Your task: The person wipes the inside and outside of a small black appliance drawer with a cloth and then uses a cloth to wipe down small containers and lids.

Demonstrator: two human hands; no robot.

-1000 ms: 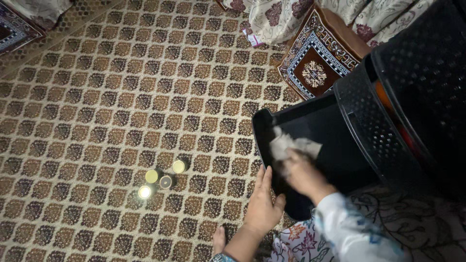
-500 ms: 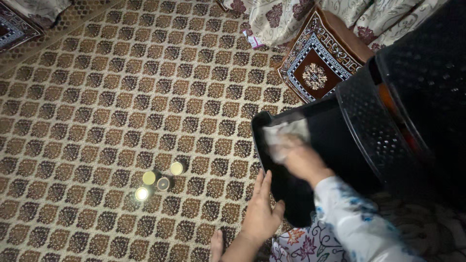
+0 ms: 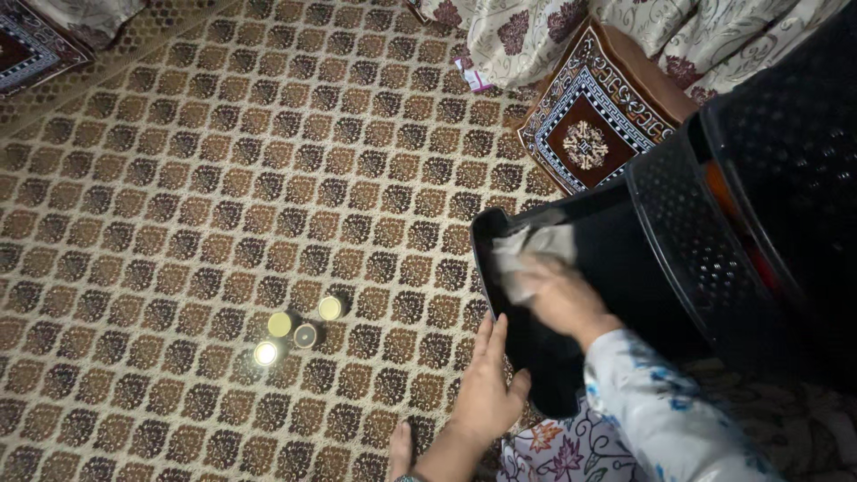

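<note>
The pale cloth (image 3: 533,254) has slid back down a little from the corner it reached half a second ago, and the right hand (image 3: 561,299) is pressing it flat against the smooth inner face of the black plastic lid (image 3: 607,259), fingers closed over the crumpled fabric. The left hand (image 3: 486,388) rests open-palmed against the lid's near rim, holding nothing, apparently steadying it so the wiping doesn't push it away (the contact itself is dim, so I'd only call it likely). The lid juts from a black perforated bin (image 3: 705,232). Out on the patterned brown carpet (image 3: 178,196) stands a tight cluster of small round jars (image 3: 297,328) with yellowish tops, well apart from both hands. A bordered cushion (image 3: 589,116) leans beyond.
</note>
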